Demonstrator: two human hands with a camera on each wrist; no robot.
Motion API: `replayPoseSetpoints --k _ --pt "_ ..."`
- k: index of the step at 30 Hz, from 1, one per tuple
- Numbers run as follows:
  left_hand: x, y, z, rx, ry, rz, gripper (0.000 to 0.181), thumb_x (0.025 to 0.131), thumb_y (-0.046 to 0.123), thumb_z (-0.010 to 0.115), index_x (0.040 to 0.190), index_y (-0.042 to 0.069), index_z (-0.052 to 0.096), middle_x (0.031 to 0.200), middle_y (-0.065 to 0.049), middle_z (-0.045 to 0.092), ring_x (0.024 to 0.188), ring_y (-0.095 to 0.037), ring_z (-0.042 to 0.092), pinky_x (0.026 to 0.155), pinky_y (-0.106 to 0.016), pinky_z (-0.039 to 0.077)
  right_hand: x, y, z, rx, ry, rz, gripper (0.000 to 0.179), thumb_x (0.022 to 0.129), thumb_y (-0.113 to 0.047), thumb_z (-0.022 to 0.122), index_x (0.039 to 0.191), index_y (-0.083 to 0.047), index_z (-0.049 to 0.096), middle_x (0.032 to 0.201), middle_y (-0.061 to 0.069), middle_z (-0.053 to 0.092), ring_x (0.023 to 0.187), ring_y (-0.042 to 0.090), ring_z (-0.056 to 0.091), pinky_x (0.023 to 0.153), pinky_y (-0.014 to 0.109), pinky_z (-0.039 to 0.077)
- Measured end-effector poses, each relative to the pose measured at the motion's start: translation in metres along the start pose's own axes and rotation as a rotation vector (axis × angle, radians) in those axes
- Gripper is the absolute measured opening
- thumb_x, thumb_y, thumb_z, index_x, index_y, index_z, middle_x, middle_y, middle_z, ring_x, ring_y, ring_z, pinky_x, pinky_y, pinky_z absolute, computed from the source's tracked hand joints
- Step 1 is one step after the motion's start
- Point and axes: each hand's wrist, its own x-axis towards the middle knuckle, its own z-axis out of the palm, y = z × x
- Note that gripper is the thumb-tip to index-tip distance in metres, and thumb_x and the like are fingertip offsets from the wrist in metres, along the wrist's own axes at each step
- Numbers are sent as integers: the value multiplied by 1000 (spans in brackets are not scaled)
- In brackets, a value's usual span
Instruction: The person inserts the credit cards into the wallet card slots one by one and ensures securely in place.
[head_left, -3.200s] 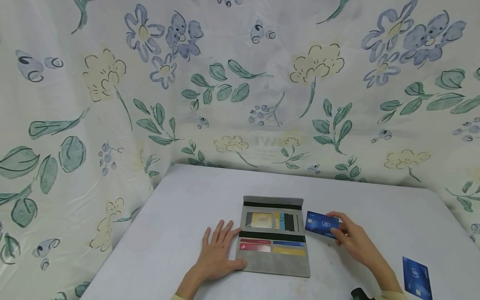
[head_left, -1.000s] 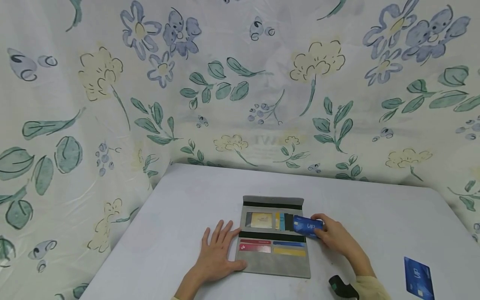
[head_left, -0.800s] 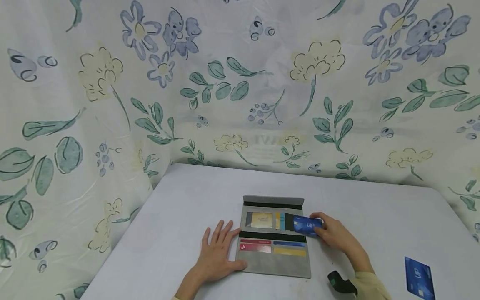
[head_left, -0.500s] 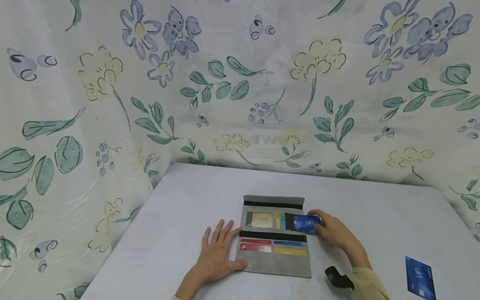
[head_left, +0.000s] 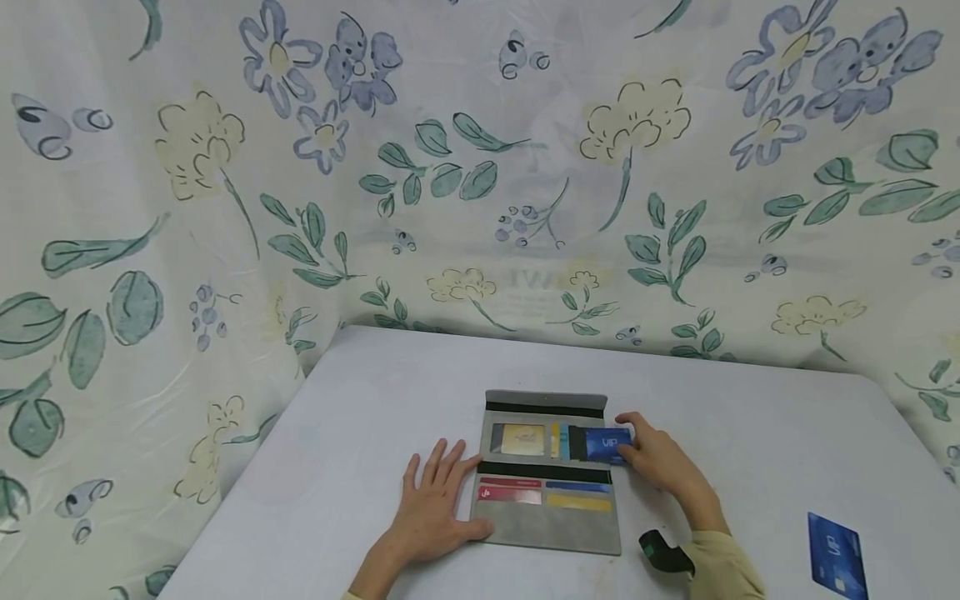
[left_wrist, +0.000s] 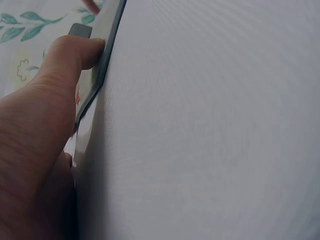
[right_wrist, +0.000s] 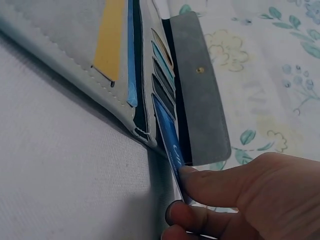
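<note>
An unfolded grey wallet (head_left: pixel 547 527) lies on the white table, with red, yellow and blue cards in its slots. My left hand (head_left: pixel 433 510) rests at its left side, fingers spread and straight, and the thumb (left_wrist: pixel 90 52) lies on the wallet's edge in the left wrist view. My right hand (head_left: pixel 667 471) pinches the outer end of a blue VIP card (head_left: pixel 606 445) between thumb and fingers. In the right wrist view the card's (right_wrist: pixel 170 132) inner end is inside a slot of the upper panel, beside several dark and coloured slot edges. Its outer end sticks out past the wallet's right edge.
A second blue VIP card (head_left: pixel 836 554) lies on the table (head_left: pixel 375 392) at the front right. A black strap-like piece (head_left: pixel 663 552) sits by the right sleeve. Behind the table hangs a floral cloth (head_left: pixel 465 233).
My right hand has moved left with the blue VIP card, from beside the wallet into the slot, and the card has slid deeper and straightened. My left hand has stayed put.
</note>
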Motion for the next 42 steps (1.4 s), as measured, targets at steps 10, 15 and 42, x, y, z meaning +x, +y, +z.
replayPoseSetpoints --k 10,15,42 --pt "0 -2 0 2 -5 -8 89 76 63 69 146 14 43 159 -14 30 149 -39 13 115 -65 1 1 -7 1 -35 28 162 47 93 -16 63 128 12 47 88 16 63 72 23 56 57 32 47" --pt "1 -2 2 10 -11 -9 88 77 62 68 147 14 43 159 -14 30 149 -39 13 115 -65 0 -1 -12 0 -55 35 201 46 91 -15 66 125 13 51 89 17 64 75 24 56 61 33 48" --pt "0 0 0 -4 -12 -4 89 76 62 68 147 14 42 160 -13 29 150 -38 12 115 -65 0 0 -30 12 -61 72 73 46 89 -5 66 129 11 51 89 17 69 75 24 64 67 41 56"
